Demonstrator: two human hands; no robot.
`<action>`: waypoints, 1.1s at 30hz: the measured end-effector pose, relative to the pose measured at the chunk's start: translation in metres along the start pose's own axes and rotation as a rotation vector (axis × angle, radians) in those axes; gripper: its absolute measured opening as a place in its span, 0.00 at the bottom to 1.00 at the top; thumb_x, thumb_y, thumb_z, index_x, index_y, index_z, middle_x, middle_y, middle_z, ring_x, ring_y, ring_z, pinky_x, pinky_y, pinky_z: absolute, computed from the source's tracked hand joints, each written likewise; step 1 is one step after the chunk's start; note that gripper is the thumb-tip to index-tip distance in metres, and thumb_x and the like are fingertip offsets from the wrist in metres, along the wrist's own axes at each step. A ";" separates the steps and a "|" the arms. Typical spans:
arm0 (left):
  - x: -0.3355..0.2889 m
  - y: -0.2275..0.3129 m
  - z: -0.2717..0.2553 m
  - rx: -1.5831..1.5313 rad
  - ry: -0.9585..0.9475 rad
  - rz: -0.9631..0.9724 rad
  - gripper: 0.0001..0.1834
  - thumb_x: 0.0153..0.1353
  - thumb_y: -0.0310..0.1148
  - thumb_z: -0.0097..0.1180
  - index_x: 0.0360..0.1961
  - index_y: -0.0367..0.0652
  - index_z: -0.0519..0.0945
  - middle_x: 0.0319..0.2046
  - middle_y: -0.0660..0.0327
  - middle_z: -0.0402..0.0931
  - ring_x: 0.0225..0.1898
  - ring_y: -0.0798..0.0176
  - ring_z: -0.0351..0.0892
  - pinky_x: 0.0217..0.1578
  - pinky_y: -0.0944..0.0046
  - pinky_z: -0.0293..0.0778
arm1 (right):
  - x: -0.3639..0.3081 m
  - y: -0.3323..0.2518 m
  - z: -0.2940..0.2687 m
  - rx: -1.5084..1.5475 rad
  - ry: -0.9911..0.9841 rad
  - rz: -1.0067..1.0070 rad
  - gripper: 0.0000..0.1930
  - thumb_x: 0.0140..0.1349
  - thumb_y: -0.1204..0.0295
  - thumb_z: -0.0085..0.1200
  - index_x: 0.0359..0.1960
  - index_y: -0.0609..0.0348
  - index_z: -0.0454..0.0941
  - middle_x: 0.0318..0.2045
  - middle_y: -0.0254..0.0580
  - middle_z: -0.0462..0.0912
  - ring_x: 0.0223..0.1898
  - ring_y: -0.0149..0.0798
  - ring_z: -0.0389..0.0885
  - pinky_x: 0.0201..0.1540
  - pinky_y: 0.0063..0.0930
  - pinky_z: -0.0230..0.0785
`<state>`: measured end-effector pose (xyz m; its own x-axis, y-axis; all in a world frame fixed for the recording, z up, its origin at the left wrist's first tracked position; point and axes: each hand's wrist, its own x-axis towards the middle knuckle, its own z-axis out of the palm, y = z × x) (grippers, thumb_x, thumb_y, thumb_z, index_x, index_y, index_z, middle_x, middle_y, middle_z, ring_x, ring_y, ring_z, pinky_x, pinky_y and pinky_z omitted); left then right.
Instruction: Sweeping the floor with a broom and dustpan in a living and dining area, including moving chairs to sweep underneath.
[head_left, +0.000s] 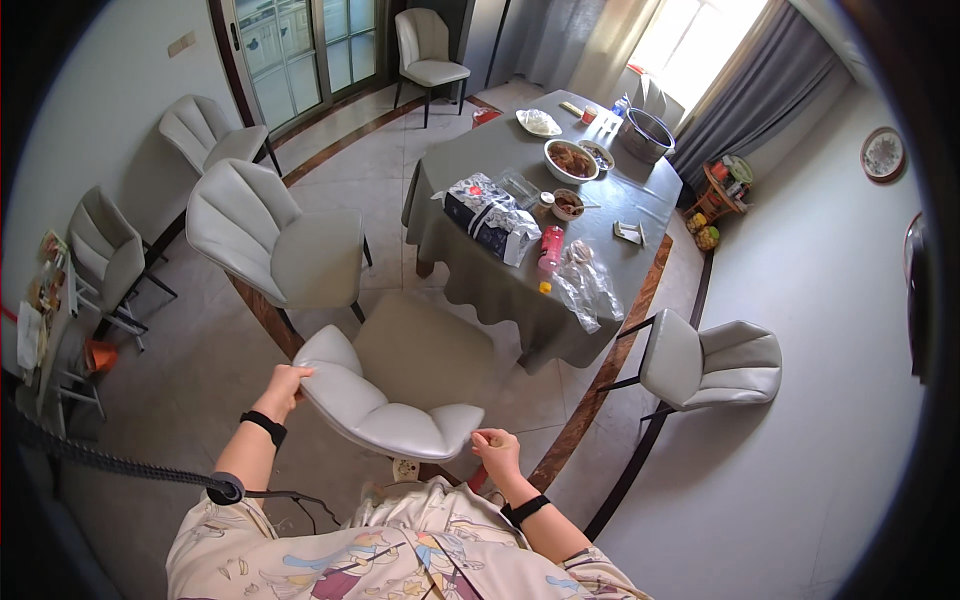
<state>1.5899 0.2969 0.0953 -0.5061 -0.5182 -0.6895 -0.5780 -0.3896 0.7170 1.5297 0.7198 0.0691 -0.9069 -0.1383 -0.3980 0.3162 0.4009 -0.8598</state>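
Note:
Right in front of me stands a light grey padded chair (385, 412), its backrest toward me and its seat facing the table. My left hand (284, 390) is closed on the left edge of the backrest. At the right edge, my right hand (498, 453) has its fingers curled against the backrest's side, closed on it. Beyond the seat is a table with a grey tablecloth (450, 262). The chair's legs are mostly hidden under it.
A matching chair (275, 235) stands close at left, another (700, 365) at right by the wall. The table carries a bowl of food (570, 161), a large pot (645, 136), a pink bottle (550, 250) and a crumpled plastic bag (585, 290). A black cable (120, 460) crosses at lower left.

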 end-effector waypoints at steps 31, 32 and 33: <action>0.113 -0.011 0.085 0.753 0.265 0.819 0.14 0.48 0.30 0.64 0.36 0.42 0.76 0.29 0.58 0.76 0.33 0.54 0.77 0.36 0.55 0.73 | -0.086 -0.022 -0.108 0.644 0.656 0.119 0.11 0.64 0.71 0.49 0.27 0.68 0.71 0.35 0.53 0.79 0.31 0.44 0.82 0.37 0.34 0.82; 0.110 -0.018 0.104 0.774 0.218 0.702 0.12 0.48 0.30 0.64 0.35 0.42 0.77 0.30 0.58 0.77 0.34 0.55 0.77 0.37 0.56 0.73 | -0.081 -0.017 -0.111 0.631 0.660 0.121 0.11 0.63 0.71 0.49 0.28 0.68 0.70 0.36 0.54 0.79 0.32 0.46 0.82 0.38 0.36 0.82; 0.106 -0.023 0.120 0.788 0.198 0.648 0.12 0.48 0.30 0.64 0.34 0.42 0.78 0.31 0.57 0.77 0.35 0.55 0.78 0.38 0.57 0.74 | -0.078 -0.018 -0.112 0.633 0.641 0.142 0.08 0.61 0.74 0.49 0.31 0.70 0.72 0.34 0.51 0.79 0.31 0.43 0.82 0.36 0.30 0.80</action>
<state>1.4730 0.3427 -0.0067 -0.7956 -0.5946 -0.1158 -0.5238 0.5794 0.6244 1.5636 0.8248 0.1517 -0.7691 0.4797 -0.4224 0.3594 -0.2220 -0.9064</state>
